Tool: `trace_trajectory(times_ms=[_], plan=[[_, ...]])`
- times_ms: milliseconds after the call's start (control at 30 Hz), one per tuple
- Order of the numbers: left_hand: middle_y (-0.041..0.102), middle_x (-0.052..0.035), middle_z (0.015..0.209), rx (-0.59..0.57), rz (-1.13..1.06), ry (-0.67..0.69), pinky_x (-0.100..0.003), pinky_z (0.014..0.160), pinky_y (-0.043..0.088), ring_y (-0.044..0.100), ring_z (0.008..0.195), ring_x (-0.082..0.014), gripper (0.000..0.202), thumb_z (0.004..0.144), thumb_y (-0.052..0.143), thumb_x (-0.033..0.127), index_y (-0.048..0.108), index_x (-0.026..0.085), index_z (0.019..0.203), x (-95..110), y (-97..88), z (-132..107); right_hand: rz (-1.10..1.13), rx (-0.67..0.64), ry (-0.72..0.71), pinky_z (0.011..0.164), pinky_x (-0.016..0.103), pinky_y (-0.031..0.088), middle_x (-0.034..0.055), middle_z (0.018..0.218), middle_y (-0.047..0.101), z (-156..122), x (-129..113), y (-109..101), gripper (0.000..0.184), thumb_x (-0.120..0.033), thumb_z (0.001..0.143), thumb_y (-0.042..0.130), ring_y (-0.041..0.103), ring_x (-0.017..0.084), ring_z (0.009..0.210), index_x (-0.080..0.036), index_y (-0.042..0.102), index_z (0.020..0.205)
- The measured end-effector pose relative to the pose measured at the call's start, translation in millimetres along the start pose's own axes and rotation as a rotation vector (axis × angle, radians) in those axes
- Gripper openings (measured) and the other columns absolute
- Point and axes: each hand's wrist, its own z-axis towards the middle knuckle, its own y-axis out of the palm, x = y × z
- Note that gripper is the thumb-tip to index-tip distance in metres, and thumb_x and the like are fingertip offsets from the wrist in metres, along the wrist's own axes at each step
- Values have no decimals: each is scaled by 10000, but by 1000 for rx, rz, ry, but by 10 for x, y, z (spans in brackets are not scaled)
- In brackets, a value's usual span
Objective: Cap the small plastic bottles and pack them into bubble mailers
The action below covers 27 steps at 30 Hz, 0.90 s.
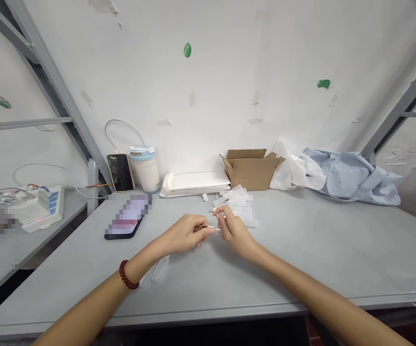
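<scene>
My left hand [188, 234] and my right hand [232, 228] meet over the middle of the grey table [301, 250]. Both pinch a small clear plastic tube [212, 228] held between their fingertips. A red bead bracelet [126, 275] sits on my left wrist. Just beyond my hands lies a heap of several clear plastic tubes and small white caps [237, 204]. Two more clear tubes [157, 270] lie on the table beside my left forearm.
A phone [128, 217] lies flat to the left. At the back stand another phone [120, 172], a white cup with a lid [144, 168], a stack of white sheets [195, 183], an open cardboard box [251, 169], a plastic bag [294, 168] and blue cloth [352, 175]. A power strip [37, 207] sits far left.
</scene>
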Motion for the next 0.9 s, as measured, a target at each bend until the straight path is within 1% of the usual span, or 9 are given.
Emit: trace_trajectory(times_ms=[167,333,500,600,700,767,833,900], plan=[[534,31,531,20,104,52,-200,482,331,460,483,-91,286,858,461,358,519,155,665,-8,1,-12,167,-31,63,460,215,371,-84,513,311,23,26,25,139,-319,894,289,343,110,466,-222,385,917],[565,16,554,56,120,99,-205,509,362,515,510,-103,263,850,482,340,564,146,693,-5,15,-3,330,-67,166,509,251,449,-71,560,355,40,-15,-14,134,-334,885,325,390,103,486,-227,405,892],[616,-6,573,89,134,146,-209,546,390,546,540,-114,239,850,486,304,597,146,709,25,48,-14,380,-136,182,487,241,427,-74,565,350,62,-20,-72,120,-327,880,340,349,91,451,-232,413,867],[612,-1,572,98,171,161,-209,550,380,529,540,-109,238,849,488,292,595,149,693,47,40,-18,392,-141,194,476,227,414,-65,583,376,67,-32,-78,127,-329,875,351,373,93,473,-227,424,857],[603,5,597,113,196,157,-210,561,376,514,563,-107,226,833,518,306,594,151,688,72,-7,-14,371,-123,159,480,210,385,-77,537,382,65,-49,-75,133,-318,887,337,392,96,475,-222,428,886],[618,3,660,108,189,139,-215,588,395,528,605,-115,214,821,537,341,609,159,735,75,-63,-13,337,-121,112,478,204,351,-84,497,406,65,-55,-89,160,-342,899,336,404,98,465,-217,434,917],[652,-11,779,98,171,103,-230,640,428,567,690,-137,223,800,562,380,621,175,864,51,-136,-14,315,-110,64,477,205,330,-77,499,449,72,-57,-133,208,-397,900,357,425,100,470,-213,447,932],[666,-32,894,99,163,54,-255,702,456,596,795,-165,298,784,575,393,596,186,997,-8,-220,-5,307,-48,19,489,209,335,-66,536,471,92,-50,-214,243,-442,885,392,453,102,498,-212,460,923]])
